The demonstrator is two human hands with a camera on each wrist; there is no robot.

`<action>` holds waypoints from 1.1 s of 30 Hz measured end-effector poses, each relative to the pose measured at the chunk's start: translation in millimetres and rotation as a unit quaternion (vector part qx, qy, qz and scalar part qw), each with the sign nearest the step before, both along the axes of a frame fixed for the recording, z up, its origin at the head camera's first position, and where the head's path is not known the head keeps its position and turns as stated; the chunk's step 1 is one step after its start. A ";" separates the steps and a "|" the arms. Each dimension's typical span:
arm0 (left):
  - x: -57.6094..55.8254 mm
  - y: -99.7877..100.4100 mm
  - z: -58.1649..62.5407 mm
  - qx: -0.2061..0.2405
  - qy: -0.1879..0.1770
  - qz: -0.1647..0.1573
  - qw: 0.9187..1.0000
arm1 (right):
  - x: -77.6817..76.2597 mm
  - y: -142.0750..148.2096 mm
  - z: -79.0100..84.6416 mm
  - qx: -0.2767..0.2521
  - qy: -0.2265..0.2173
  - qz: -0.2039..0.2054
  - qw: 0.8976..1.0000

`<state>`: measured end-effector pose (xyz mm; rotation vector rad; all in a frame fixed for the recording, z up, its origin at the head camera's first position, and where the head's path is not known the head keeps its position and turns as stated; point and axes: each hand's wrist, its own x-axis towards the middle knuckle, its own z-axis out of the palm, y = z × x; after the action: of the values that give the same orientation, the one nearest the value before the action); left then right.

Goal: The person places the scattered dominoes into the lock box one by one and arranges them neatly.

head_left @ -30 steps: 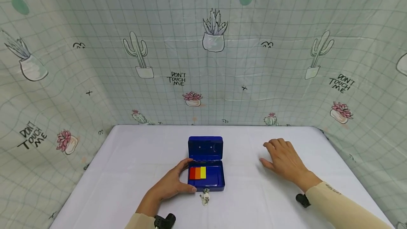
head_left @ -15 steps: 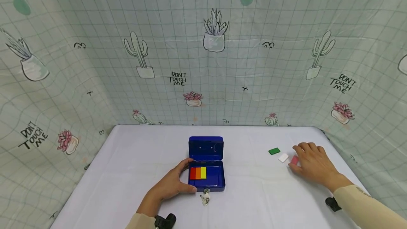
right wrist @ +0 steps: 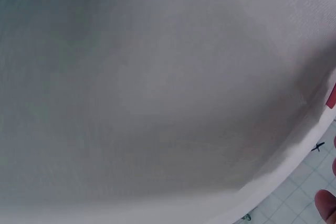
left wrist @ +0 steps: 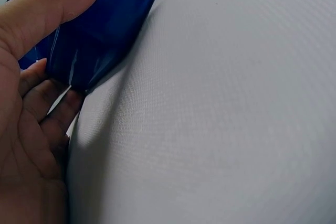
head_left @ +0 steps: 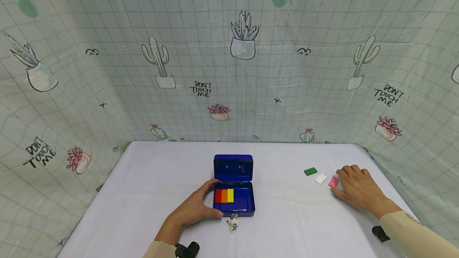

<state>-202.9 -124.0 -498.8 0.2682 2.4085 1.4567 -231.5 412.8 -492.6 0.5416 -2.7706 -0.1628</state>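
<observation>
A small blue metal cash box (head_left: 245, 199) stands with its lid (head_left: 233, 167) raised; red (head_left: 218, 196), orange (head_left: 224, 196) and yellow (head_left: 230, 196) blocks lie side by side in its left part. My left hand (head_left: 195, 206) grips the box's left side, thumb at the front corner and fingers at the back. In the left wrist view the thumb lies on the blue wall (left wrist: 105, 35). My right hand (head_left: 360, 188) is low over the table at the right, thumb and forefinger spread beside a pink block (head_left: 333, 181). White (head_left: 320, 178) and green (head_left: 310, 171) blocks lie just left of it.
A small padlock with keys (head_left: 233, 222) lies at the box's front edge. White cloth covers the table (head_left: 279, 226). A patterned curtain (head_left: 265, 71) hangs behind the table and along both sides.
My right hand has moved right, away from the spot where the green and white blocks now show; they and the pink block were hidden before. The left hand stays on the box.
</observation>
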 end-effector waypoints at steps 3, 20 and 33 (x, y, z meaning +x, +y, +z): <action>0.1 0.0 -0.3 -0.002 0.003 0.000 1.000 | 0.1 0.2 -1.5 0.001 0.002 0.001 1.000; -0.8 -0.1 -2.2 -0.002 0.010 0.000 1.000 | -2.5 0.4 -7.8 0.008 0.010 0.010 1.000; -0.2 -1.0 -0.6 0.005 0.006 -0.001 1.000 | -2.9 -4.9 -5.4 -0.007 0.020 0.004 1.000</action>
<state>-203.1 -125.0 -499.3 0.2817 2.4104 1.4701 -234.4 408.0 -498.1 0.5397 -2.7282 -0.1517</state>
